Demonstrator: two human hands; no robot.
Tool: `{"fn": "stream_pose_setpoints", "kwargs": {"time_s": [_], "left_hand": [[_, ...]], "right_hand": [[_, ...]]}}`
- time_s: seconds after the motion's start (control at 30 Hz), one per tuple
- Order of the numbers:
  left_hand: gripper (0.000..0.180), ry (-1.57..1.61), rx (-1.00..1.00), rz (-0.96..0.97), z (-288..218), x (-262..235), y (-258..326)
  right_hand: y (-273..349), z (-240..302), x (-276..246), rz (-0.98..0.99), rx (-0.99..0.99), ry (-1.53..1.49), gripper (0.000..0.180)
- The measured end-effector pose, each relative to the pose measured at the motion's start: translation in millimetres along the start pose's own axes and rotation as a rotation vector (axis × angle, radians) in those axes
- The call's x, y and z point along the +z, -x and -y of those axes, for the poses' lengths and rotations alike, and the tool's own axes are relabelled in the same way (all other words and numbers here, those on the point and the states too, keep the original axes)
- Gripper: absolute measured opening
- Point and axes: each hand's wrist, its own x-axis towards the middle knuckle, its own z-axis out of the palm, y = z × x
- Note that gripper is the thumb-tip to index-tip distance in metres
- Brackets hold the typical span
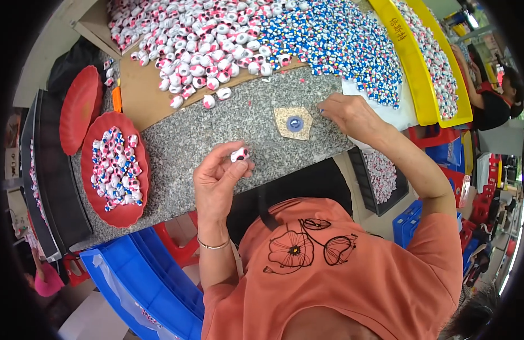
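My left hand (219,175) is above the near edge of the grey speckled table. Its thumb and fingers pinch a small white-and-pink toy head (239,154) with a dark spot. My right hand (355,117) reaches over the right part of the table, fingertips pressed together on a small blue piece (322,111), mostly hidden by the fingers. Between the hands lies a tan angular block (283,117) with a round, shiny blue-purple spot (295,123) in its middle. Beyond my right hand spreads a heap of small blue-and-white pieces (352,45).
A big pile of white-and-pink heads (208,39) lies on cardboard (134,93) at the back. At left, a red scalloped plate (92,195) holds mixed pieces beside another red plate (80,107). A yellow bin (412,73) stands at right; a black crate (397,205) sits below the table.
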Motion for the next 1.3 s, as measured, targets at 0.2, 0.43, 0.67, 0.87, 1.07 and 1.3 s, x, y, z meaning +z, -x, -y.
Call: {"fn": "stream_pose_setpoints", "kwargs": {"time_s": [0.2, 0.43, 0.67, 0.87, 1.07, 1.3], "left_hand": [[0.039, 0.008, 0.101, -0.046, 7.0, 8.8, -0.3], [0.038, -0.148, 0.144, -0.125, 9.1, 21.0, -1.0], [0.034, -0.362, 0.225, -0.181, 17.6, 30.1, -6.5], [0.035, -0.64, 0.402, -0.17, 40.3, 36.5, -17.7], [0.034, -0.856, 0.596, -0.149, 50.5, 56.7, -24.1], [0.033, -0.608, 0.276, 0.187, 31.9, 48.8, -19.6]], "right_hand": [[-7.5, 12.7, -11.0, 0.094, -0.058, 0.04, 0.016], [-28.7, 46.2, -4.4, 0.109, -0.222, 0.024, 0.012], [-36.0, 48.0, 0.3, 0.133, -0.269, 0.035, 0.01], [-25.0, 52.7, -0.9, -0.043, -0.147, -0.124, 0.011], [-11.8, 65.8, -2.3, 0.148, 0.526, -1.177, 0.014], [-1.7, 68.3, -16.0, 0.096, 0.135, -0.814, 0.011]]}}
